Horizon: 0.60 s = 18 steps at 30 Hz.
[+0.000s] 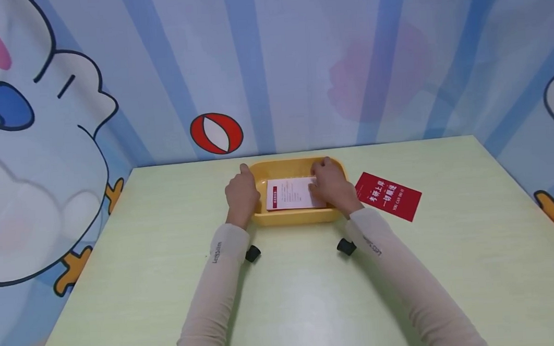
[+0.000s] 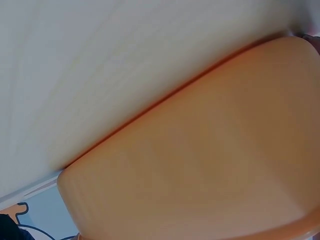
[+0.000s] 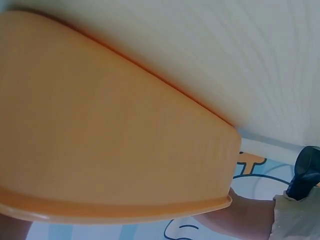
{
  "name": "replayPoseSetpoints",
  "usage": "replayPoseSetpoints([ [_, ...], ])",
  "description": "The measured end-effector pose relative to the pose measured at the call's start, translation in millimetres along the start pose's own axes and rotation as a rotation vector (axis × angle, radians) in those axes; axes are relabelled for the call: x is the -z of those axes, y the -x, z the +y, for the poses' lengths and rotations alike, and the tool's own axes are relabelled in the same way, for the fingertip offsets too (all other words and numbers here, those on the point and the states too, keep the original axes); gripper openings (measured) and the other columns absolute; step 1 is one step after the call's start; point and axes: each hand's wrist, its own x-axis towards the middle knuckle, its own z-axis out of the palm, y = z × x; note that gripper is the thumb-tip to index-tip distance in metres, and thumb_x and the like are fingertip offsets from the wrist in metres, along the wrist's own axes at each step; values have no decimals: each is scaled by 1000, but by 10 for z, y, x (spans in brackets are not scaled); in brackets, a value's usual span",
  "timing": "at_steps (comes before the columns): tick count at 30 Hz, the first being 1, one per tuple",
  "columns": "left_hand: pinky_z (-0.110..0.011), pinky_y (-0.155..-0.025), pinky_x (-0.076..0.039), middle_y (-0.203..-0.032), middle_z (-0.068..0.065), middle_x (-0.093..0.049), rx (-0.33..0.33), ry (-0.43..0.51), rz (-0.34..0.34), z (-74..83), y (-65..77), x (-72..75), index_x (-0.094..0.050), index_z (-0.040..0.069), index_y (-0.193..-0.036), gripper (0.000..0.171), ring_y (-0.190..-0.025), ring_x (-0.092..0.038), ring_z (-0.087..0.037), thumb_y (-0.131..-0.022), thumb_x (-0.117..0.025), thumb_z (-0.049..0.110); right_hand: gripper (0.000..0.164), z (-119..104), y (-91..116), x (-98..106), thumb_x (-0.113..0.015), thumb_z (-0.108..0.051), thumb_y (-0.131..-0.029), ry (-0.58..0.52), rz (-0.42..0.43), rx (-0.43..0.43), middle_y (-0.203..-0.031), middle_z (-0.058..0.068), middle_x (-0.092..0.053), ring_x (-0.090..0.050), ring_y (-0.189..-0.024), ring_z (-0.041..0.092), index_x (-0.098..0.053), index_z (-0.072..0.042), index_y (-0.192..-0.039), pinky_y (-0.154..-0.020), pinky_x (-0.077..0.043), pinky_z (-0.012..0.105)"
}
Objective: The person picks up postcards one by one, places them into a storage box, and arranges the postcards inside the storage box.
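A yellow plastic tray (image 1: 298,217) stands near the back of the table, with white printed cards (image 1: 291,193) lying flat in it. At its left end, my left hand (image 1: 242,195) grips the rim, thumb toward the inside. My right hand (image 1: 332,184) reaches over the right end, its curled fingers and thumb at the right edge of the cards and hiding part of them. Both wrist views are filled by the outer wall of the tray (image 2: 190,155). In the right wrist view the left hand (image 3: 237,212) shows behind the tray's far end.
To the right of the tray lies a red card (image 1: 391,196) with white lettering. Behind the pale table (image 1: 302,297) rises a striped wall (image 1: 295,78) with cartoon figures. A black wrist camera (image 1: 253,253) hangs under the left sleeve, another wrist camera (image 1: 346,246) under the right.
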Motion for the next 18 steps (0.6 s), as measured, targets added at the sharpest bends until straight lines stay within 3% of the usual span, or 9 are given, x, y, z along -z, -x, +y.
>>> replayPoseSetpoints([
  [7,-40,-89,-58,-107,-15,-65,-15,13,15,-10,-10,-5,-37,2,-136,53,-90,-65,-27,-91,-64,10,45,-4,13,8,-68,-24,-88,-16,-9,10,-132,11,-45,-48,-113,24,-52,-11,-129,-102,-51,41],
  [18,-39,-92,-57,-109,-14,-65,1,12,8,-1,-10,-16,-36,4,-138,58,-91,-65,-26,-90,-66,11,43,8,16,-2,-65,-26,-91,0,-8,36,-131,12,-45,-48,-111,24,-51,-10,-129,-101,-50,41],
])
